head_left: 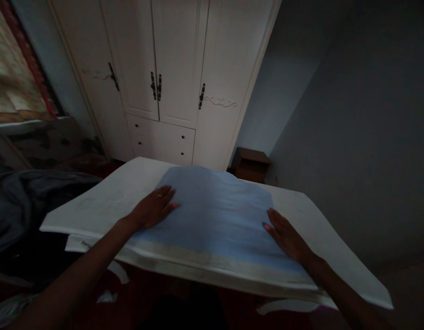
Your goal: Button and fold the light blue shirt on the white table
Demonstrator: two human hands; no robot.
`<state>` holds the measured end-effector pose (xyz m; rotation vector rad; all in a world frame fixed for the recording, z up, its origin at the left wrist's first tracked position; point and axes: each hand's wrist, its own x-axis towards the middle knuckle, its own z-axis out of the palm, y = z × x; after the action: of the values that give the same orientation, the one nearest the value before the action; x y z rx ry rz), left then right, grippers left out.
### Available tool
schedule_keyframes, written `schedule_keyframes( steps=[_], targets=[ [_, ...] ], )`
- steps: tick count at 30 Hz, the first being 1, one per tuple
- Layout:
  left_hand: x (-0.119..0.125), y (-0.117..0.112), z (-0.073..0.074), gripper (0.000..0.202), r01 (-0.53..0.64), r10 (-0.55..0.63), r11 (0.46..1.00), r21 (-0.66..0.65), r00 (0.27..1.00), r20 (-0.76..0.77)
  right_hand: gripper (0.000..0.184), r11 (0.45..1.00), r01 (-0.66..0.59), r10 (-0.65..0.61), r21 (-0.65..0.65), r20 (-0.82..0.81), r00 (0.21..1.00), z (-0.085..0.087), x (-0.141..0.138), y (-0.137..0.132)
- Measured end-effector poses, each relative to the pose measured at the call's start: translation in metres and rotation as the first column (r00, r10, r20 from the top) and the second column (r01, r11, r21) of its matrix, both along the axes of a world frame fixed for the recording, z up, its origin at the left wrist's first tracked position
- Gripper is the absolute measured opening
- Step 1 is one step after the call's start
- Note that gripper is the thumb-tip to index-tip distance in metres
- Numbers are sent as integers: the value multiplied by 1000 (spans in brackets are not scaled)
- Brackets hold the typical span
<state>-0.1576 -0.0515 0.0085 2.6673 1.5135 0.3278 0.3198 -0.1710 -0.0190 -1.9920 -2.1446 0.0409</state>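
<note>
A light blue cloth lies spread over the middle of a white table, with some soft creases on its right half. My left hand rests on the cloth's left edge, fingers stretched out and a ring on one of them. On the opposite edge, my right hand lies with its fingers extended over the fabric. Neither hand grips anything. Whether the cloth is a garment or a plain piece of fabric, I cannot tell.
A white wardrobe with dark handles stands behind the table. A small brown nightstand is at its right, by the grey wall. Dark fabric is heaped at the left, below a patterned curtain. Something small and white lies on the floor.
</note>
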Motion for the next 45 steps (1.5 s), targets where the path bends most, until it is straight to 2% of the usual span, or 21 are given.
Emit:
schedule_keyframes(
  steps=[5, 7, 9, 11, 13, 15, 17, 19, 21, 24, 26, 28, 32, 35, 38, 41, 45],
  targets=[
    [-25, 4, -1, 70, -118, 117, 993, -14, 993, -4, 81, 999, 15, -12, -41, 55, 998, 3, 11, -4],
    [-36, 8, 1, 70, -111, 110, 992, -65, 994, -15, 79, 999, 0, 5, -50, 82, 997, 5, 13, -3],
    [-43, 15, 9, 69, -81, 78, 990, -116, 997, -29, 73, 999, -1, 6, -44, 108, 994, 8, 15, 2],
    [-40, 24, 22, 69, -73, 70, 991, -112, 997, -30, 69, 1000, 12, -10, -17, 123, 992, 13, 12, 10],
    [-25, 35, 36, 71, -86, 85, 995, -41, 996, -16, 70, 999, 12, -15, 31, 111, 994, 21, 0, 23],
    [1, 45, 46, 73, -92, 92, 995, 32, 996, 6, 74, 996, -31, 24, 89, 77, 997, 32, -24, 41],
    [36, 54, 50, 70, 64, -63, 996, 58, 998, -23, 77, 983, -108, 101, 148, 52, 994, 43, -55, 65],
    [72, 65, 48, 68, 209, -206, 977, 44, 977, -53, 78, 962, -209, 203, 176, 48, 978, 50, -87, 95],
    [104, 78, 43, 68, 287, -286, 958, 3, 955, -78, 78, 950, -252, 245, 184, 60, 968, 53, -111, 127],
    [131, 100, 31, 67, 272, -269, 962, 16, 959, -84, 80, 981, -155, 146, 115, 79, 986, 48, -125, 169],
    [136, 113, 21, 66, 240, -238, 971, 10, 967, -94, 79, 997, -72, 70, 24, 77, 995, 39, -121, 187],
    [135, 123, 10, 67, 220, -220, 975, -16, 971, -96, 78, 998, -50, 52, -48, 50, 997, 28, -112, 196],
    [128, 137, -3, 65, 250, -251, 968, -31, 967, -43, 71, 996, -89, 88, -17, -37, 995, 14, -98, 199],
    [123, 152, 2, 59, 271, -271, 963, 8, 962, 16, 55, 995, -81, 88, 61, -118, 989, 17, -90, 201],
    [114, 171, 13, 51, 202, -205, 978, 54, 977, 54, 36, 992, -60, 77, 110, -153, 985, 24, -78, 206],
    [103, 188, 22, 44, 185, -186, 983, 21, 980, 67, 23, 988, -50, 76, 144, -180, 981, 29, -66, 211],
    [97, 205, 30, 33, 191, -175, 980, -60, 962, 208, 15, 985, -39, 81, 166, -252, 964, 33, -57, 222]
  ],
)
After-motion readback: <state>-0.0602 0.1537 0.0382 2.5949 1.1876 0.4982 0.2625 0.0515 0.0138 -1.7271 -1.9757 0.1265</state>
